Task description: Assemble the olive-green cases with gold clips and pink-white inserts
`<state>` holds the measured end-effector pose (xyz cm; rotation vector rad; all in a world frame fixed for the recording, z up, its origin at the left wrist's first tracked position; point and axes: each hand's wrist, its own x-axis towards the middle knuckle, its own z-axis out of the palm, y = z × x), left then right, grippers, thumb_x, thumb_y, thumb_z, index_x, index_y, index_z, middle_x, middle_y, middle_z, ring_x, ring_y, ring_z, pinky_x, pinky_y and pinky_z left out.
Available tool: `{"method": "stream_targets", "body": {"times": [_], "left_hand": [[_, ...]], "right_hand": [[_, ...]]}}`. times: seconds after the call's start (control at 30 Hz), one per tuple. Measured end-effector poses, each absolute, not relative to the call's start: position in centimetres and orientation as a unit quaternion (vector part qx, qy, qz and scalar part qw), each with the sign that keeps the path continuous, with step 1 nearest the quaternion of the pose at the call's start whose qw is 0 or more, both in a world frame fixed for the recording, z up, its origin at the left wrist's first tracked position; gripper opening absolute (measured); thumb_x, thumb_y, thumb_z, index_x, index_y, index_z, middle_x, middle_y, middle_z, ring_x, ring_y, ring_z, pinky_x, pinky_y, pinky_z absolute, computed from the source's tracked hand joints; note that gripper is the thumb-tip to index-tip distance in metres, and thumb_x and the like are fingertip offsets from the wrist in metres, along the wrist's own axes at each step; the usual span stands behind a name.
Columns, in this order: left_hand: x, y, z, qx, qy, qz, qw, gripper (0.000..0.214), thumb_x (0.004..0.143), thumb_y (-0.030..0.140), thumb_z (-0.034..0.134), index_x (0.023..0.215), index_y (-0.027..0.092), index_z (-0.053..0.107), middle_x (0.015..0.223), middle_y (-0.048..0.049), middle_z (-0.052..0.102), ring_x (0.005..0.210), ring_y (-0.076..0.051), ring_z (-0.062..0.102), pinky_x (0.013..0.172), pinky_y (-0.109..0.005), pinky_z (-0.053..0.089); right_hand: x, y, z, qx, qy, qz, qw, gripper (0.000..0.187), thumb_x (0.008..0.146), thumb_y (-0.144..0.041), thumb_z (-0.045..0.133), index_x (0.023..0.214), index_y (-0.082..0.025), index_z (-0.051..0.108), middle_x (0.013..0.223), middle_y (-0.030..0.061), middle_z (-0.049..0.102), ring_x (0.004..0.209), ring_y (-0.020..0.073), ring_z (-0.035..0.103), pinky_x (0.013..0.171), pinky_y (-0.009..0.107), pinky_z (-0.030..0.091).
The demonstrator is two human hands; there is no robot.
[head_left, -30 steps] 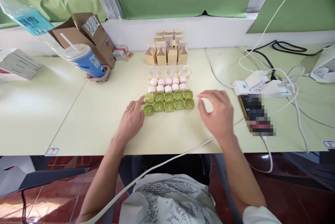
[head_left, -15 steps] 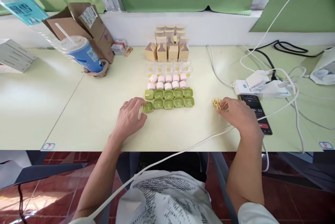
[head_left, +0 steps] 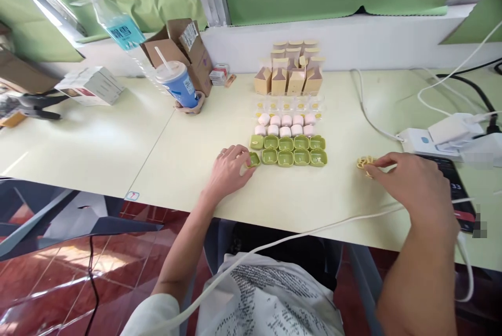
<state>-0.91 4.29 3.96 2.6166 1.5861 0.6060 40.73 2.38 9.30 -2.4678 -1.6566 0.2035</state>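
My left hand (head_left: 229, 175) is closed at the front left corner of the green cups, thumb and fingers around a small green cup (head_left: 254, 159). Two rows of open green cups (head_left: 286, 158) stand beside it, and one green piece (head_left: 257, 142) at the back left shows a closed top. Over on the right, my right hand (head_left: 413, 184) pinches at a small heap of yellow loop-shaped pieces (head_left: 361, 162); its fingertips partly cover them. Behind the cups lie two rows of pale pink rounded pieces (head_left: 286, 121) and clear domed pieces with yellow marks (head_left: 286, 104).
Small tan cartons (head_left: 279, 80) stand by the wall. At left are a blue drink cup (head_left: 181, 87), a cardboard box (head_left: 200, 58) and a plastic bottle (head_left: 125, 32). A power strip (head_left: 427, 145), a phone (head_left: 447, 168) and a white cable (head_left: 314, 231) lie around my right arm.
The view has swung left, so everything sits further right in it. My left thumb has closed in on the corner cup. My right hand stays at the yellow pieces.
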Motion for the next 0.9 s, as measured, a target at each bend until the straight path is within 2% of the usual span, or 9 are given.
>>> {"method": "stream_targets", "body": {"times": [0.1,0.27,0.4,0.5,0.6,0.7,0.8,0.87,0.9], "left_hand": [[-1.2,4.3,3.7,0.837,0.504,0.212,0.018,0.012,0.100,0.026,0.075,0.096,0.024,0.064,0.120,-0.0095,0.077,0.105,-0.028,0.074,0.090,-0.043,0.057],[-1.1,4.2,3.9,0.821,0.509,0.252,0.058,0.015,0.098,0.022,0.074,0.098,0.025,0.060,0.124,-0.0092,0.075,0.103,-0.025,0.076,0.089,-0.040,0.061],[-0.7,4.1,4.3,0.805,0.495,0.317,0.084,0.017,0.100,0.021,0.072,0.101,0.025,0.056,0.122,-0.0083,0.073,0.107,-0.023,0.077,0.086,-0.036,0.062],[-0.4,3.8,4.9,0.794,0.474,0.369,0.091,0.020,0.101,0.020,0.074,0.109,0.025,0.057,0.118,-0.0064,0.073,0.108,-0.021,0.076,0.090,-0.036,0.065],[0.3,3.1,5.4,0.772,0.462,0.418,0.123,0.036,0.099,0.020,0.079,0.129,0.025,0.060,0.125,-0.0071,0.076,0.111,-0.020,0.078,0.098,-0.038,0.069],[1.4,2.3,5.5,0.746,0.441,0.462,0.189,0.052,0.100,0.023,0.083,0.146,0.026,0.058,0.138,-0.0097,0.077,0.123,-0.022,0.080,0.100,-0.038,0.072],[2.7,1.7,5.1,0.742,0.411,0.478,0.227,0.054,0.101,0.020,0.082,0.149,0.028,0.059,0.144,-0.0107,0.077,0.131,-0.023,0.080,0.102,-0.037,0.073],[3.5,1.3,4.8,0.749,0.399,0.472,0.237,0.051,0.102,0.019,0.081,0.148,0.028,0.060,0.144,-0.0107,0.078,0.132,-0.024,0.081,0.104,-0.039,0.073],[3.8,1.2,4.7,0.753,0.395,0.469,0.240,0.051,0.103,0.019,0.081,0.148,0.029,0.060,0.143,-0.0108,0.079,0.131,-0.025,0.081,0.104,-0.040,0.073]], "right_hand": [[40.8,2.6,9.0,-0.822,-0.555,0.080,0.098,0.011,0.087,-0.031,0.088,0.081,-0.027,0.080,0.084,0.0118,0.076,0.064,0.0216,0.041,0.066,0.041,0.034],[41.0,2.6,8.9,-0.820,-0.550,0.100,0.123,0.009,0.088,-0.022,0.083,0.082,-0.026,0.079,0.085,0.0096,0.079,0.069,0.0243,0.049,0.069,0.041,0.035],[41.0,2.3,9.5,-0.817,-0.553,0.108,0.127,0.011,0.091,-0.022,0.082,0.083,-0.027,0.077,0.077,0.0071,0.076,0.071,0.0267,0.054,0.072,0.042,0.038],[40.8,2.1,10.1,-0.813,-0.554,0.105,0.147,0.012,0.094,-0.022,0.084,0.085,-0.026,0.076,0.070,0.0051,0.074,0.074,0.0282,0.064,0.081,0.044,0.044],[39.9,1.7,10.4,-0.786,-0.564,0.100,0.233,0.014,0.091,-0.020,0.086,0.083,-0.025,0.076,0.070,0.0036,0.076,0.074,0.0277,0.076,0.093,0.047,0.052],[37.9,1.2,10.2,-0.685,-0.597,0.181,0.376,0.010,0.089,-0.030,0.089,0.090,-0.025,0.081,0.079,0.0031,0.081,0.073,0.0266,0.080,0.081,0.044,0.062],[34.7,0.7,9.7,-0.512,-0.653,0.274,0.486,0.019,0.094,-0.037,0.091,0.110,-0.027,0.087,0.096,0.0045,0.085,0.080,0.0235,0.082,0.071,0.039,0.068],[32.4,0.4,9.3,-0.428,-0.700,0.259,0.509,0.010,0.100,-0.028,0.088,0.109,-0.030,0.090,0.104,0.0052,0.085,0.090,0.0229,0.083,0.079,0.040,0.071],[31.4,0.3,9.1,-0.402,-0.716,0.246,0.514,0.011,0.101,-0.023,0.085,0.109,-0.031,0.091,0.107,0.0052,0.085,0.095,0.0227,0.083,0.083,0.040,0.072]]}}
